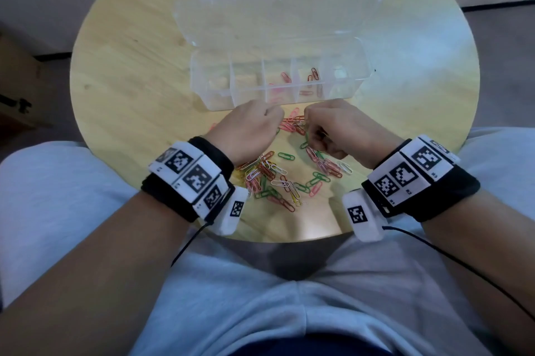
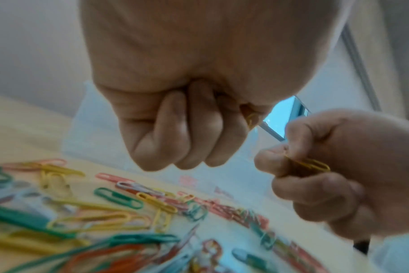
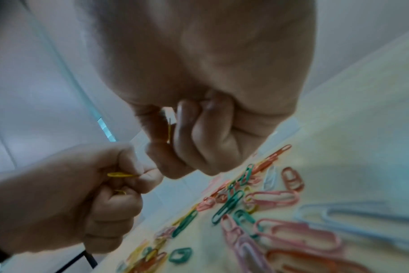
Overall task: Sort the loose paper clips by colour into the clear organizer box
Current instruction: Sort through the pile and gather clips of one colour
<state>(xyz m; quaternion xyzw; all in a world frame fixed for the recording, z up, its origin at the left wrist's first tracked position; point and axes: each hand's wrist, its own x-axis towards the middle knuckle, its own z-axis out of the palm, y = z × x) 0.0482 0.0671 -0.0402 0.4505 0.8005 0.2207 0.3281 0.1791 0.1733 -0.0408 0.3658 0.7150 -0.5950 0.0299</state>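
The clear organizer box (image 1: pixel 220 100) stands open on the round wooden table (image 1: pixel 130 66), its lid (image 1: pixel 278 13) laid back. Red clips (image 1: pixel 314 73) lie in its middle compartments. Loose clips (image 1: pixel 278 179) in green, yellow, pink, red and white are strewn between the box and the table's near edge. My left hand (image 1: pixel 275 115) hovers over them just in front of the box, fingers curled, pinching a yellow clip (image 2: pixel 251 120). My right hand (image 1: pixel 314 129) is close beside it, gripping yellow clips (image 2: pixel 313 164). The two hands nearly touch.
The table's near edge (image 1: pixel 289 239) runs just above my lap in grey trousers. Black cables (image 1: pixel 188 242) hang from both wrist cameras. A dark object (image 1: pixel 17 103) stands on the floor at the left. Bare tabletop lies left and right of the box.
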